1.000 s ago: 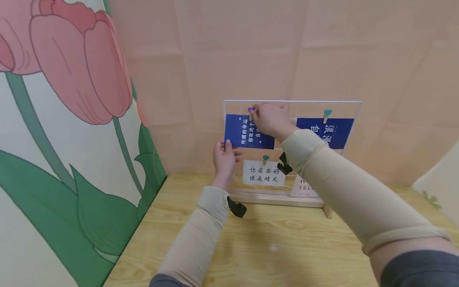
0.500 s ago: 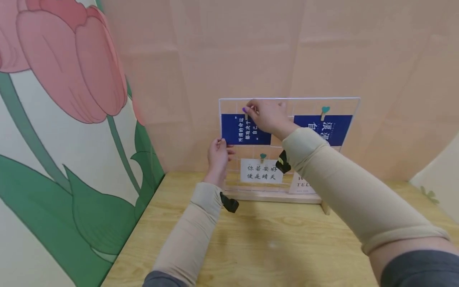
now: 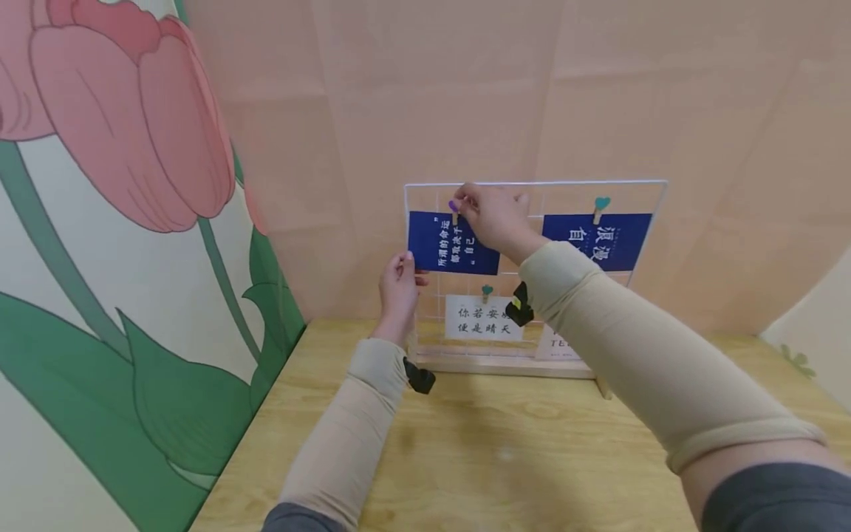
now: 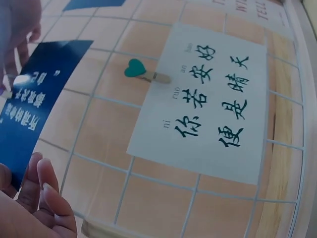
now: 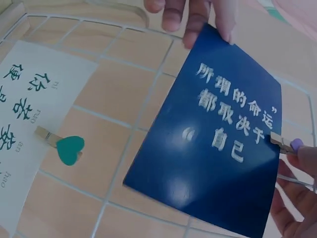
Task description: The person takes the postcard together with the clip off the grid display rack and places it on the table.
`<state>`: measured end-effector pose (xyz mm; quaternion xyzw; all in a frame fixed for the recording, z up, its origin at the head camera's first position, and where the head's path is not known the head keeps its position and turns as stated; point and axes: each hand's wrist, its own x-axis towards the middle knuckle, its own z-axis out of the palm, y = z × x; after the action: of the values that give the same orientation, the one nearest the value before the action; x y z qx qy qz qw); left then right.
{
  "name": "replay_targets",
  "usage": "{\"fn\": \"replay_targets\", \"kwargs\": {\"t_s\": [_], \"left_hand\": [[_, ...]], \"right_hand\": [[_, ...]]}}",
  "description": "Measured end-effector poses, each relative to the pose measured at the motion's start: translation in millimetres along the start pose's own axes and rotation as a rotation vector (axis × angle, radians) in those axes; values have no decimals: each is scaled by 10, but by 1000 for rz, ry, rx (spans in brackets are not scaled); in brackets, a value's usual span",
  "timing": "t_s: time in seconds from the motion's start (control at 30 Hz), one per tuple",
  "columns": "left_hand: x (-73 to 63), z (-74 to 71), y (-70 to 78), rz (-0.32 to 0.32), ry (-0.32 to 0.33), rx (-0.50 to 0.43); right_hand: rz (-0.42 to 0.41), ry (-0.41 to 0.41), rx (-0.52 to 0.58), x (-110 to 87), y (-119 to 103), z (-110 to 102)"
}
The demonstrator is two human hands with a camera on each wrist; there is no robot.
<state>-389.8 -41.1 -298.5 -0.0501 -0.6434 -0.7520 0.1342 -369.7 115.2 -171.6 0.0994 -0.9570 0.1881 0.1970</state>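
A dark blue card (image 5: 213, 134) with white Chinese writing is at the upper left of a white wire grid rack (image 3: 535, 183). My left hand (image 3: 399, 295) pinches the card's lower left corner between thumb and fingers. At the card's top edge, my right hand (image 3: 497, 218) pinches a small wooden clothespin (image 5: 282, 143) with a purple heart on it. In the right wrist view the clothespin's jaws overlap the card's edge, and the card leans out from the grid. Part of the card's right side is behind my right hand in the head view.
Lower on the grid hangs a white card (image 4: 198, 109) under a teal heart clothespin (image 4: 134, 68). Another blue card (image 3: 628, 240) hangs at the upper right, partly behind my right sleeve, above a pale lettered card (image 3: 557, 349). The rack's wooden base (image 3: 505, 365) stands on the wooden table (image 3: 479, 443).
The rack and both hands sit slightly further left in the head view. My left hand has drawn slightly left at the card's corner. Both hands keep their grips.
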Motion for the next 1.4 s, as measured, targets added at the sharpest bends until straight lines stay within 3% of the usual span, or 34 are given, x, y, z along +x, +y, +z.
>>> {"fn": "replay_targets", "kwargs": {"t_s": [0.23, 0.47, 0.6, 0.73, 0.87, 1.1, 1.4], "left_hand": [[71, -79, -63, 11, -11, -71], [107, -158, -163, 14, -82, -148], [86, -259, -212, 33, -136, -167], [-14, -392, -266, 10, -184, -125], [-156, -490, -300, -27, -240, -83], [-356, -631, -260, -56, -341, -79], [-554, -789, -221, -124, -433, 78]], "right_hand": [[-13, 74, 46, -18, 0, 84], [-54, 69, 53, -46, 49, 53], [-104, 130, 99, -156, 93, 94], [-136, 198, 132, -316, 158, 192], [-119, 216, 107, -501, 233, 186], [-109, 186, 127, -974, 481, 92], [-133, 104, 117, -1377, 656, 208]]}}
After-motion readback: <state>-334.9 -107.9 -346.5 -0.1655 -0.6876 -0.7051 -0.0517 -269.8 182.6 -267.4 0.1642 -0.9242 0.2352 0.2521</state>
